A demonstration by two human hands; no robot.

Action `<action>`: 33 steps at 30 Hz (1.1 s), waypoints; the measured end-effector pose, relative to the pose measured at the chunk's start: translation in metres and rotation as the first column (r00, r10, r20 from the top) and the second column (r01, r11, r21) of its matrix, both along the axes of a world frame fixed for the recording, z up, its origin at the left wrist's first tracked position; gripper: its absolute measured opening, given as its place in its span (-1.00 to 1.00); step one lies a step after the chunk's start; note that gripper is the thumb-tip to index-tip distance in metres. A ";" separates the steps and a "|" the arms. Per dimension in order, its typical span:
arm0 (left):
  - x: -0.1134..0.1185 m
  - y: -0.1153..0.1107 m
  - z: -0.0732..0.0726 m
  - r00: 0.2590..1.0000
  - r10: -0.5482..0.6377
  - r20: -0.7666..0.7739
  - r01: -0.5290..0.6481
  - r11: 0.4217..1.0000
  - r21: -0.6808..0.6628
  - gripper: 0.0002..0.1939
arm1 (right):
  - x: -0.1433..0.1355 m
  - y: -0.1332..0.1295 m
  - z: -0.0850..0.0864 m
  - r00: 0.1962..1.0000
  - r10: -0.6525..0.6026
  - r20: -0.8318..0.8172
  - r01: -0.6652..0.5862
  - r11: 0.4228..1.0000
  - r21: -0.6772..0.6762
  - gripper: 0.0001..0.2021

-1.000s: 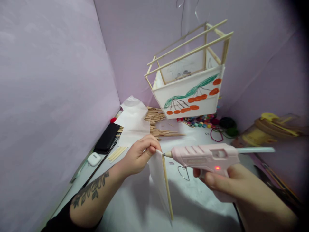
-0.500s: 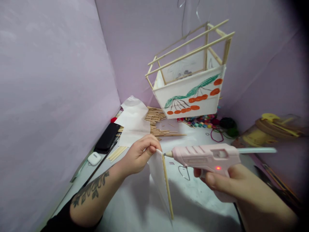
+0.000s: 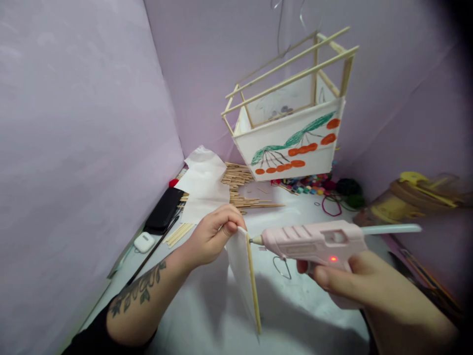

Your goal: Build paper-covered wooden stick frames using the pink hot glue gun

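My left hand (image 3: pixel 221 231) pinches the top corner of a thin white panel (image 3: pixel 237 264), held on edge above the table. A wooden stick (image 3: pixel 253 286) runs down the panel's right edge. In my right hand (image 3: pixel 343 281) is a pale pink hot glue gun (image 3: pixel 306 241), its red light lit and a pale glue stick (image 3: pixel 391 229) poking out of the back. The metal nozzle is at the top end of the wooden stick; whether it touches cannot be made out. My right fingers wrap round the handle, partly hidden behind it.
A stick-framed box (image 3: pixel 291 133) painted with orange berries hangs at the back. Beneath it lie bundled wooden sticks (image 3: pixel 240 187) and white paper (image 3: pixel 203 182). At left are a black case (image 3: pixel 164 209) and white earbud case (image 3: pixel 144 242). A lidded cup (image 3: pixel 402 197) stands right.
The glue gun's nozzle has shifted slightly down and left along the stick's top end. The panel's lower end has swung a little left. Both hands keep their hold.
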State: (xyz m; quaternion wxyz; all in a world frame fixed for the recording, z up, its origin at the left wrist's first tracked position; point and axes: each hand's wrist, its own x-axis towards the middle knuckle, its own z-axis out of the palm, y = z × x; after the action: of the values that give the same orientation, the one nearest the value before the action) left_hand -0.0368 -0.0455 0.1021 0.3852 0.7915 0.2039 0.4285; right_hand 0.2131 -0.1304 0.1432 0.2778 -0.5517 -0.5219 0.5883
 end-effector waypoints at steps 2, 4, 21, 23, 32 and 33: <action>0.000 0.001 0.000 1.000 0.003 0.002 -0.003 1.000 0.000 -0.67 | 0.000 0.000 0.001 1.000 0.005 -0.003 -0.005 1.000 0.020 -0.43; -0.001 0.001 0.000 1.000 0.010 0.003 -0.010 1.000 -0.001 -0.67 | 0.001 0.000 0.001 1.000 -0.003 0.001 0.003 1.000 0.031 -0.43; 0.004 -0.002 0.003 1.000 0.006 -0.012 -0.006 1.000 0.019 -0.65 | 0.000 0.001 -0.002 1.000 -0.027 -0.009 0.027 1.000 -0.016 -0.38; 0.004 -0.002 0.004 1.000 0.004 -0.015 -0.004 1.000 0.021 -0.65 | 0.000 0.001 -0.002 1.000 -0.019 -0.015 0.018 0.999 -0.033 -0.38; 0.004 -0.002 0.001 0.999 0.020 -0.026 -0.020 1.000 0.005 -0.63 | 0.000 0.002 -0.003 1.000 -0.006 0.001 0.006 1.000 -0.007 -0.42; 0.004 -0.002 0.001 1.000 0.016 -0.021 -0.016 1.000 0.003 -0.63 | 0.000 0.002 -0.004 1.000 -0.003 0.004 0.003 1.000 -0.005 -0.42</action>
State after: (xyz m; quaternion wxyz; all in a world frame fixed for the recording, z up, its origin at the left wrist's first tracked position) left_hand -0.0330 -0.0477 0.1033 0.3783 0.7948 0.2137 0.4237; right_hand 0.2136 -0.1285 0.1396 0.2762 -0.5545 -0.5200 0.5881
